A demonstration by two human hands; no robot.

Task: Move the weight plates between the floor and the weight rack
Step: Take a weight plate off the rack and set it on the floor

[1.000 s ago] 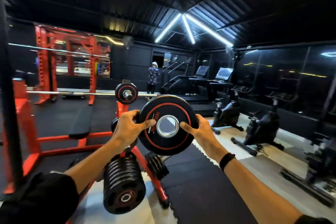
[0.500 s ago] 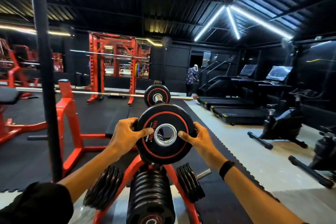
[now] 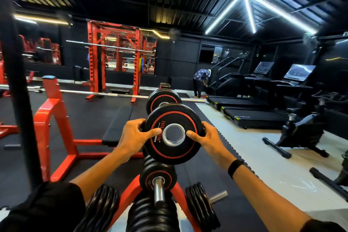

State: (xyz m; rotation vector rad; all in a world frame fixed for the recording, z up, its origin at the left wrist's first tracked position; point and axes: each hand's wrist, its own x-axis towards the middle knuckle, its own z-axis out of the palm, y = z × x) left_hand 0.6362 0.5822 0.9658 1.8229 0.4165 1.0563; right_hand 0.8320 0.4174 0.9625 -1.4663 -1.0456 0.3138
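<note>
**Plate held upright over the red rack**

Both hands hold one black weight plate with a red ring, upright, its steel-lined hole facing the camera. The left hand grips the rim at nine o'clock, fingers curled behind the edge and thumb laid across the face. The right hand grips at three o'clock in the same way, thumb reaching toward the hole. The plate sits at the centre of the view, above the red weight rack. Directly below it, at six o'clock, a steel peg carries a stack of stored plates; whether the held plate touches that stack cannot be told. More plates hang at seven o'clock and five o'clock. Behind, at twelve o'clock, a loaded barbell runs across.
</note>
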